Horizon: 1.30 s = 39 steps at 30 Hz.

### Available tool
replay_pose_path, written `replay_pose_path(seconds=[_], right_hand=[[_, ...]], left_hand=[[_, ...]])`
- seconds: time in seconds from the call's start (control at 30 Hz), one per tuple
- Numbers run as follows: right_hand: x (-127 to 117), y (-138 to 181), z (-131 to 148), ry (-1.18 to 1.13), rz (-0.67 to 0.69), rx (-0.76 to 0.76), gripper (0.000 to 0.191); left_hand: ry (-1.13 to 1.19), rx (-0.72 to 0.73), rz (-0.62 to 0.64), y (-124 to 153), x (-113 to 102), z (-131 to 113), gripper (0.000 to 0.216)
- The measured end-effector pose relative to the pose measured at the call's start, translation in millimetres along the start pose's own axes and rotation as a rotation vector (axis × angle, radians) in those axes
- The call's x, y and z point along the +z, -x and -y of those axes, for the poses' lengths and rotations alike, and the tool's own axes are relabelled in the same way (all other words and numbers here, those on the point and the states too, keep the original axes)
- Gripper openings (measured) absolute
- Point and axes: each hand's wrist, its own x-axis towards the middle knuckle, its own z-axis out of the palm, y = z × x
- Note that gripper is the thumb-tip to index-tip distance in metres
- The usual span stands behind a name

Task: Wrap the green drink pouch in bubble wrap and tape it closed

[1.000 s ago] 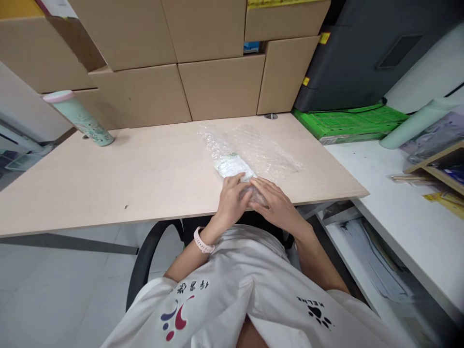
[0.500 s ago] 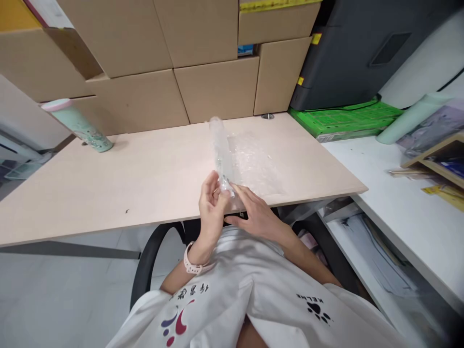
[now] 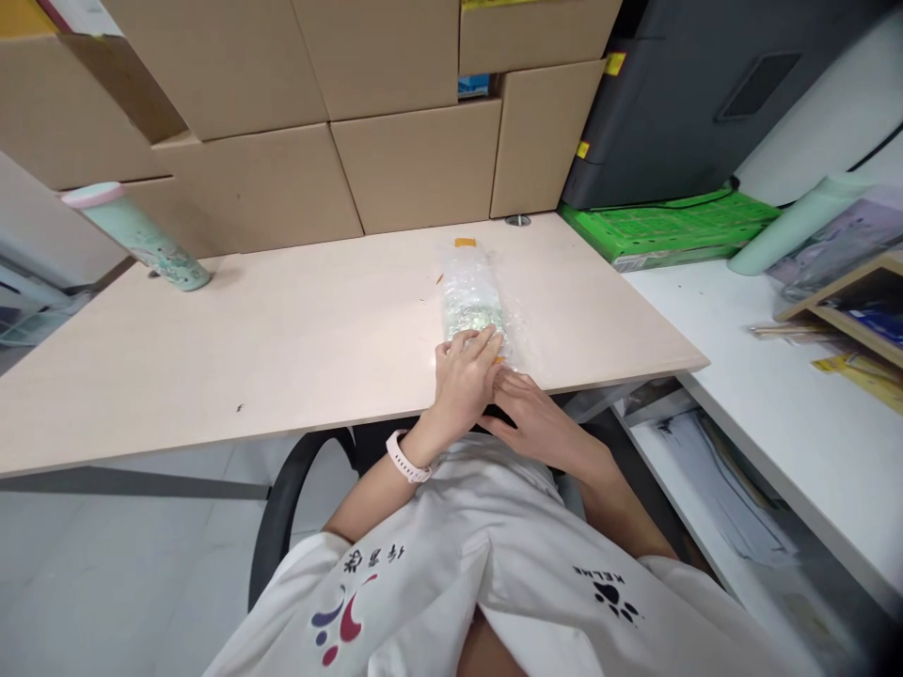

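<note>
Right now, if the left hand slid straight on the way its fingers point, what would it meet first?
The bubble-wrapped bundle: the left hand rests on its near end, so contact is immediate. Farther along that line lie an orange scrap and then, as far as depth shows, the cardboard boxes.

- Desk point(image 3: 282, 348): pale wood top, one small dark speck near the front left.
- Bubble-wrap bundle point(image 3: 471, 301): lies flat, right of centre, reaching the front edge.
- Mint tumbler point(image 3: 137, 235): pink lid, far left.
- Cable grommet point(image 3: 517, 220): far edge, right.
</note>
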Motion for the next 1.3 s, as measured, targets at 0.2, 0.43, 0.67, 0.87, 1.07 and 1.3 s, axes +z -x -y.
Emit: replay_pose_path(seconds=[0.2, 0.43, 0.67, 0.87, 1.07, 1.3], right_hand=[[-23.0, 17.6, 1.8, -0.045, -0.145, 0.056, 0.024], [-18.2, 6.1, -16.2, -0.115, -0.398, 0.087, 0.041], [5.4, -2.4, -33.5, -0.106, -0.265, 0.128, 0.046], [3.9, -1.0, -32.9, -0.150, -0.341, 0.145, 0.040], [0.5, -0.7, -35.5, -0.199, -0.355, 0.104, 0.035], [-7.4, 3.3, -23.6, -0.292, -0.360, 0.070, 0.028]], left_hand=[[-0.144, 0.049, 0.122, -2.7, 1.4, -8.9, 0.034], [-0.036, 0.110, 0.099, 9.1, 7.8, -10.5, 0.045], [0.982, -0.525, -0.251, 12.9, -16.1, 21.2, 0.034], [1.619, -0.856, 0.014, -7.0, -38.8, 38.4, 0.040], [1.543, -0.766, 0.241, -43.0, -26.9, 32.7, 0.026], [1.600, -0.674, 0.080, -43.0, -17.6, 15.6, 0.054]])
